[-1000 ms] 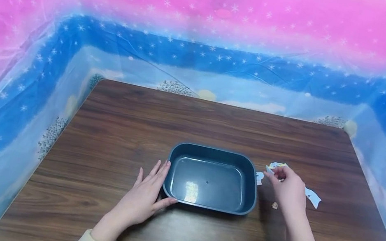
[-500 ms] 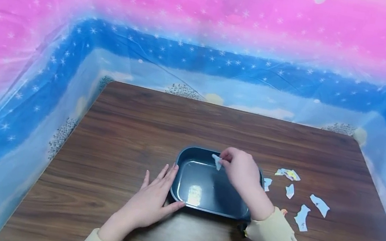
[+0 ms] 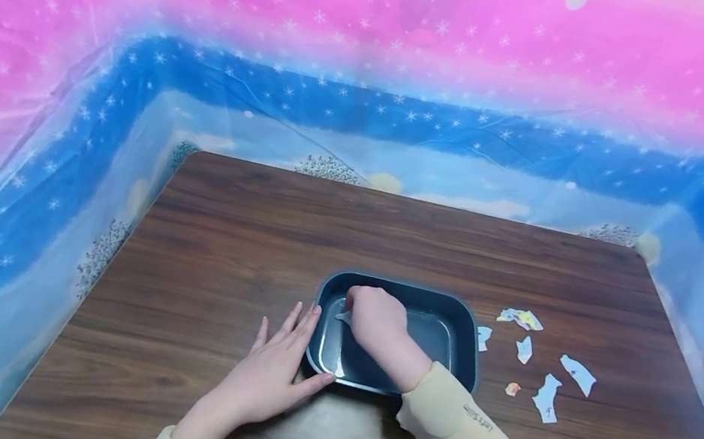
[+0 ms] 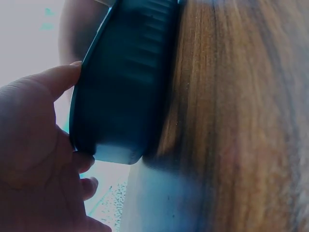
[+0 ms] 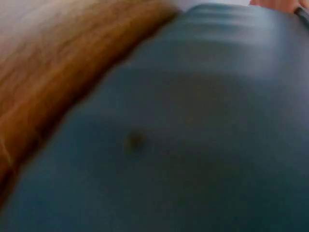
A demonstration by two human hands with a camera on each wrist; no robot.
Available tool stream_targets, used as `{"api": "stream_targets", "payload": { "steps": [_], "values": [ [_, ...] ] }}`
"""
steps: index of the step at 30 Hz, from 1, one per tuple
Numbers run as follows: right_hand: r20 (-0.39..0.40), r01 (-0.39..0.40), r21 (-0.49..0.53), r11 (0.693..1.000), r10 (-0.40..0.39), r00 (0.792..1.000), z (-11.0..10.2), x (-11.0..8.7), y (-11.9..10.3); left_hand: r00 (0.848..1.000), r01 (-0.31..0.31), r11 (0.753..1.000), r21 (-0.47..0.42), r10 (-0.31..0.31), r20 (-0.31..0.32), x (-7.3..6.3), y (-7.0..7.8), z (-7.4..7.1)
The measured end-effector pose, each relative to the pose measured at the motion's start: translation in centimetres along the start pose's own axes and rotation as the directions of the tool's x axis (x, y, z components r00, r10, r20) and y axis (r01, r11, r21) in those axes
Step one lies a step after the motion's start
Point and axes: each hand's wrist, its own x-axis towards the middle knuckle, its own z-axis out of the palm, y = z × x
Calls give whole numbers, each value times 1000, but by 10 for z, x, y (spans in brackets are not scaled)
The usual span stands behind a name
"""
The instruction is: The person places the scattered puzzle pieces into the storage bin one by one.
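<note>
A dark grey-blue plastic basin (image 3: pixel 438 331) stands on the wooden table. My left hand (image 3: pixel 264 373) touches its left end, fingers straight along the side and thumb on the near rim. In the left wrist view the basin's outer wall (image 4: pixel 120 82) fills the middle, with the thumb at its rim. My right hand (image 3: pixel 377 322) is down inside the basin, toward its left end, and pinches a torn scrap of paper (image 3: pixel 344 317) whose tip shows beside the fingers. The basin wall (image 5: pixel 193 121) blocks the right wrist view of that hand's fingers.
Several torn paper scraps lie right of the basin: a yellow-printed piece (image 3: pixel 521 319), a small orange bit (image 3: pixel 512 388), and white pieces such as the long scrap (image 3: pixel 547 398). One white scrap (image 3: pixel 483 338) sits close by the basin's right wall. A patterned cloth (image 3: pixel 368 108) hangs behind the table.
My right hand has picked up a paper scrap at the right, carried it left over the basin and lowered it inside. The left hand stays at the basin's left end.
</note>
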Motion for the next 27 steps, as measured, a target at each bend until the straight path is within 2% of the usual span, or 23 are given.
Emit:
{"api": "stream_targets", "payload": {
  "steps": [4, 10, 18, 22, 27],
  "values": [
    [-28, 1, -29, 1000, -2, 1000, 5, 1, -2, 1000, 0, 1000, -6, 0, 4, 0, 2, 0],
    [-21, -23, 2, 1000, 23, 1000, -1, -1, 1, 1000, 18, 1000, 6, -18, -11, -2, 2, -2],
    [7, -123, 114, 986, 123, 992, -36, -16, 17, 999, 14, 1000, 17, -13, -34, -4, 1, -3],
    [-8, -169, 189, 967, 174, 985, -64, -29, 42, 1000, 23, 1000, 14, -23, -18, -4, 1, -2],
    [-73, -199, 290, 936, 229, 971, -95, -50, 103, 1000, 20, 1000, 15, -20, -10, -2, 4, -1]
  ]
}}
